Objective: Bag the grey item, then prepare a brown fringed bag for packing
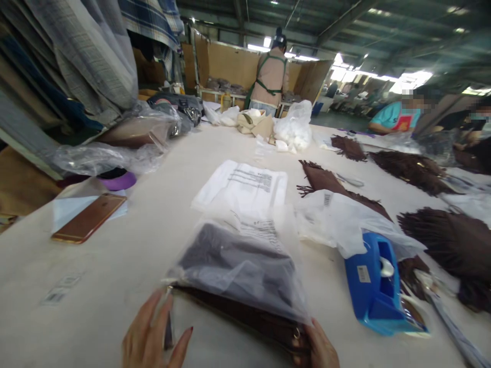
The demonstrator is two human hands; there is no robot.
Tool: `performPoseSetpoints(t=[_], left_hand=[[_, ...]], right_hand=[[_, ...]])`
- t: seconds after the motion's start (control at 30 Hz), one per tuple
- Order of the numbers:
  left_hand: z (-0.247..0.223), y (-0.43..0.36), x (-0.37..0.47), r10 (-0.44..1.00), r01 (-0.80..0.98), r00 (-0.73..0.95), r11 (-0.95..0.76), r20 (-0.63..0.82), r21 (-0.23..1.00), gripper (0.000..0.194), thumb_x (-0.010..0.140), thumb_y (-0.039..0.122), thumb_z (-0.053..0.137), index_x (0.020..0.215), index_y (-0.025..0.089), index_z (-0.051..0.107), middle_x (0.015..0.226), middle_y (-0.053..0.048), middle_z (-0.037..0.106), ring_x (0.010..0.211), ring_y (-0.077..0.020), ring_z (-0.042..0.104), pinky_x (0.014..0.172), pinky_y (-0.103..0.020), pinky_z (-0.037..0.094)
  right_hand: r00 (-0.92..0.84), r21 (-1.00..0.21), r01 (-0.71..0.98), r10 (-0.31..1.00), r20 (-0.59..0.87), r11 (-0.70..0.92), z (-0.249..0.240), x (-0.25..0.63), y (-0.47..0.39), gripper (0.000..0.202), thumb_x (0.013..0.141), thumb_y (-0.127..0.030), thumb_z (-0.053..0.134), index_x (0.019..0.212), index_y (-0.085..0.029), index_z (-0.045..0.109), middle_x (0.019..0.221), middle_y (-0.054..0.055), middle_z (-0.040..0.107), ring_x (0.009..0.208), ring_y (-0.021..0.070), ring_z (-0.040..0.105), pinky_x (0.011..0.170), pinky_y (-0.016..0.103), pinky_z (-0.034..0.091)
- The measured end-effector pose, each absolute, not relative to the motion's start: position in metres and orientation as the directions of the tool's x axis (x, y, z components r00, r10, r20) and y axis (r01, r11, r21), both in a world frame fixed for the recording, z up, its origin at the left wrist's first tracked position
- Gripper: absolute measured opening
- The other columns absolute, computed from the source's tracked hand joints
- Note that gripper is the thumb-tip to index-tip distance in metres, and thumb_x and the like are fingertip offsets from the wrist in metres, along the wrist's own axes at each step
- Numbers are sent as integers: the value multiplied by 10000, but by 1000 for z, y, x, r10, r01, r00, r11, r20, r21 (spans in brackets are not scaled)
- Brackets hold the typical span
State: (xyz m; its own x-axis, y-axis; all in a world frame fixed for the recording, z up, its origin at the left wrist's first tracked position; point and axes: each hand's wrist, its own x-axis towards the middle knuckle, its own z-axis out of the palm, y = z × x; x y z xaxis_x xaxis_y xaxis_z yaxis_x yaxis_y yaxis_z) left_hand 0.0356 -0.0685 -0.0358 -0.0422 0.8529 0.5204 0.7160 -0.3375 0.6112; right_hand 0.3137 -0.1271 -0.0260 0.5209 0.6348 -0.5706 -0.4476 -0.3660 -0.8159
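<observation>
From the head view, a clear plastic bag (245, 266) lies on the pale bench (153, 230), close to the near edge and about in its middle. Inside the bag sits a dark brown folded cloth (233, 258), and the bag carries small printed lines near its far end. Under its near end a dark brown strap with a metal ring (296, 333) comes out.

The left hand (153, 335) rests at the near left corner of the bag, fingers stretched and loose, a thin edge of plastic between thumb and fingers; I cannot tell if the grip is closed on it. The right hand (318, 347) is curled at the near right corner, touching the bag beside the ring; whether it really grasps it is not clear.

Just right of the bag stands a blue tape dispenser (374, 286). A gold phone (90, 217) lies well apart near the left edge, with bare bench between them. Flat white bags (243, 186) lie beyond.
</observation>
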Motion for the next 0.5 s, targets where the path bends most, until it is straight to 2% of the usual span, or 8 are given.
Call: performPoseSetpoints(t=[0.03, 0.07, 0.1, 0.17, 0.2, 0.27, 0.37, 0.5], left_hand=[[-40, -69, 40, 751, 743, 175, -526, 637, 415, 405, 797, 239, 614, 1198, 224, 556, 1206, -76, 587, 1178, -248, 494, 1056, -380, 366], [-43, -68, 48, 613, 677, 375, -693, 696, 245, 311, 840, 172, 535, 1142, 211, 599, 1167, -65, 613, 1174, -223, 499, 1060, -341, 360], [-44, -65, 59, 463, 562, 523, -818, 715, 119, 303, 872, 120, 446, 1108, 196, 620, 1149, -58, 625, 1163, -204, 510, 1047, -310, 374], [-43, -56, 88, 207, 340, 648, -940, 733, -36, 354, 899, 85, 334, 1093, 148, 624, 1203, -76, 596, 1151, -205, 521, 1008, -296, 414], [-41, -52, 104, 121, 272, 652, -959, 748, -82, 360, 906, 90, 316, 1092, 128, 621, 1240, -93, 570, 1149, -217, 522, 997, -312, 424], [-32, -43, 132, 40, 196, 652, -974, 757, -117, 372, 916, 100, 291, 1099, 111, 615, 1254, -109, 559, 1145, -229, 526, 986, -340, 434], [-17, -35, 156, 6, 100, 731, -990, 682, -98, 357, 922, 111, 298, 1091, 91, 612, 1139, -100, 636, 1103, -216, 559, 942, -330, 475], [-10, -27, 160, 23, 110, 762, -990, 647, -94, 320, 908, 106, 341, 1105, 55, 587, 1116, -150, 640, 1122, -273, 543, 908, -406, 506]], right_hand=[[530, -798, -493, 607, -591, -346, -25, 311, -126, 457, 577, -541, 720, 836, -201, 559, 457, -84, 531, 373, 88, 490, 323, 159, 338], [532, -780, -535, 587, -610, -326, -24, 308, -124, 470, 545, -536, 741, 813, -198, 551, 440, -90, 519, 366, 86, 486, 312, 151, 325], [527, -765, -566, 579, -622, -306, -23, 306, -123, 477, 525, -531, 755, 790, -194, 546, 426, -94, 509, 355, 81, 476, 304, 145, 315], [511, -751, -600, 590, -625, -276, -20, 303, -121, 472, 517, -516, 764, 777, -183, 553, 417, -95, 506, 338, 70, 458, 298, 138, 312], [507, -748, -610, 596, -622, -261, -19, 301, -121, 464, 519, -504, 768, 780, -180, 561, 420, -92, 514, 336, 67, 457, 297, 135, 314], [501, -740, -632, 606, -618, -233, -16, 299, -121, 441, 526, -477, 773, 789, -178, 581, 431, -84, 533, 349, 69, 477, 298, 127, 319], [487, -726, -663, 630, -605, -184, -11, 296, -121, 382, 526, -430, 784, 745, -177, 601, 441, -75, 552, 374, 72, 501, 302, 121, 328], [459, -687, -708, 633, -623, -163, -3, 295, -120, 446, 475, -406, 810, 806, -175, 622, 621, -12, 679, 517, 132, 613, 394, 181, 454]])
